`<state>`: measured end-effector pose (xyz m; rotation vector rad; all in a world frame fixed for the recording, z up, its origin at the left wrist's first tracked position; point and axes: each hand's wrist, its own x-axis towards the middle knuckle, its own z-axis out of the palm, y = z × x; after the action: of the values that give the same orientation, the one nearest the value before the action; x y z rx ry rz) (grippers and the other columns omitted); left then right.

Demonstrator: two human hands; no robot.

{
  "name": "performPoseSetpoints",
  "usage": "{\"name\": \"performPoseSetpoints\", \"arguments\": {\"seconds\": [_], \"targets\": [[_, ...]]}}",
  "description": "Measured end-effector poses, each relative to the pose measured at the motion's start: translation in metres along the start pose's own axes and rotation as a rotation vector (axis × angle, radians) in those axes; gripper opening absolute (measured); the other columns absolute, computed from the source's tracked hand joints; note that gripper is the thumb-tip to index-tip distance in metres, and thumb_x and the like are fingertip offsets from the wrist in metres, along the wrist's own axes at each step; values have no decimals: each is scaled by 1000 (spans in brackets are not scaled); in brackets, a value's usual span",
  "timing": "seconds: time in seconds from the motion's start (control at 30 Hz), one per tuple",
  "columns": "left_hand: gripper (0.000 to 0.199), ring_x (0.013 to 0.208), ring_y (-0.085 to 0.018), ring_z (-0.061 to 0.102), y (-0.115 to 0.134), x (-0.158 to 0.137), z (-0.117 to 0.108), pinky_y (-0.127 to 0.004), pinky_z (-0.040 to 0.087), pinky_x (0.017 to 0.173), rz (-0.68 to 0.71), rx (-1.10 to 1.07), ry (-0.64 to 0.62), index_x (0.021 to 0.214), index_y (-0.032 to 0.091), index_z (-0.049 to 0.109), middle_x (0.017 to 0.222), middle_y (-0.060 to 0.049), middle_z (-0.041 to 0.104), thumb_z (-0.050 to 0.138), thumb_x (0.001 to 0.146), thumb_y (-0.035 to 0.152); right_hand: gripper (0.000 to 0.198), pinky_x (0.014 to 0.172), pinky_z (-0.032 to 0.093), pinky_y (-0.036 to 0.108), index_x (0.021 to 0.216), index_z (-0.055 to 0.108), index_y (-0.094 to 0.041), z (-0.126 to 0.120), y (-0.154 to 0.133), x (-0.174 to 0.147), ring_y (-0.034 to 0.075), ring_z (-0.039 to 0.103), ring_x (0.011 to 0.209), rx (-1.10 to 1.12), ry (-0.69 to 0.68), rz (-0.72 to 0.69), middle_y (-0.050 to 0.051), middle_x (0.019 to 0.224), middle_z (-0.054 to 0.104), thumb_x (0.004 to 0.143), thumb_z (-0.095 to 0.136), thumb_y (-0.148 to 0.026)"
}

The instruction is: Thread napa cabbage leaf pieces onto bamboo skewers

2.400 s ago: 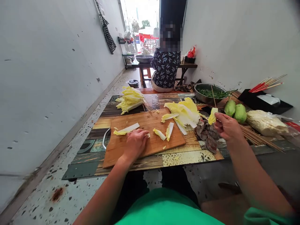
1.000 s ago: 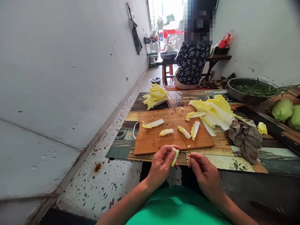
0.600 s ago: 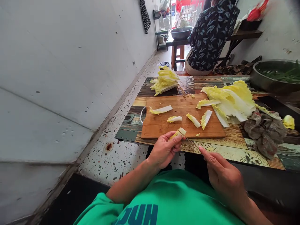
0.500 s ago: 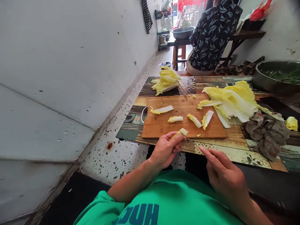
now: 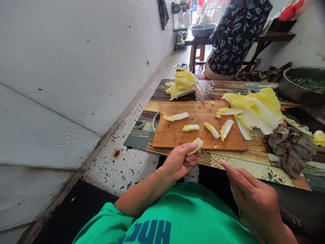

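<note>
My left hand [image 5: 180,160] pinches a small strip of napa cabbage [image 5: 199,143] just over the near edge of the wooden cutting board [image 5: 177,139]. My right hand [image 5: 254,189] is closed at the fingers around a thin bamboo skewer [image 5: 289,214]; its tip barely shows past the fingertips, and its back end sticks out behind the hand. A gap separates the skewer from the strip. Several more cabbage pieces [image 5: 176,116] lie on the board. At its far left, a pile of cabbage leaves [image 5: 181,84] has skewers [image 5: 201,96] sticking out.
Large cabbage leaves [image 5: 264,110] overlap the board's right side. A crumpled grey rag [image 5: 291,147] lies by them, with a metal basin of greens [image 5: 302,84] behind. Another person [image 5: 232,40] sits at a farther table with a basin [image 5: 203,31]. A white wall [image 5: 63,67] rises at left.
My right hand has drawn back to the right and down, taking the skewer away from the cabbage strip. My left hand still grips the strip in nearly the same place. The view has shifted slightly.
</note>
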<state>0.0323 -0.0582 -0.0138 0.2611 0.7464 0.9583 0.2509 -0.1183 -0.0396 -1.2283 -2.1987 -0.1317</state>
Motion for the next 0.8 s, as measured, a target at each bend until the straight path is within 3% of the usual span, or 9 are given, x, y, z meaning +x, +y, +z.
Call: {"name": "performPoseSetpoints", "arguments": {"seconds": [0.17,0.5,0.8], "targets": [[33,41,3,29,-1,1,1,-11,18,38,-19,-5,-8,74,8,60,66,1,60,86,61,24,35,44,31,25,129,67,-22,-6,-3,2,9,52,43,-142,-2,14,-5,62,62,102,44,-19],[37,43,2,29,-6,-2,5,-14,16,40,31,67,3,73,9,61,66,0,60,89,58,28,40,49,31,28,137,61,-26,-6,-5,2,13,59,52,-102,-33,48,-3,69,65,100,49,-16],[35,43,2,30,-4,-4,7,-15,16,41,39,66,-3,71,8,62,66,-1,61,88,58,28,38,47,27,29,137,58,-26,-10,-7,6,11,56,48,-132,-9,29,-4,68,65,102,45,-16]]}}
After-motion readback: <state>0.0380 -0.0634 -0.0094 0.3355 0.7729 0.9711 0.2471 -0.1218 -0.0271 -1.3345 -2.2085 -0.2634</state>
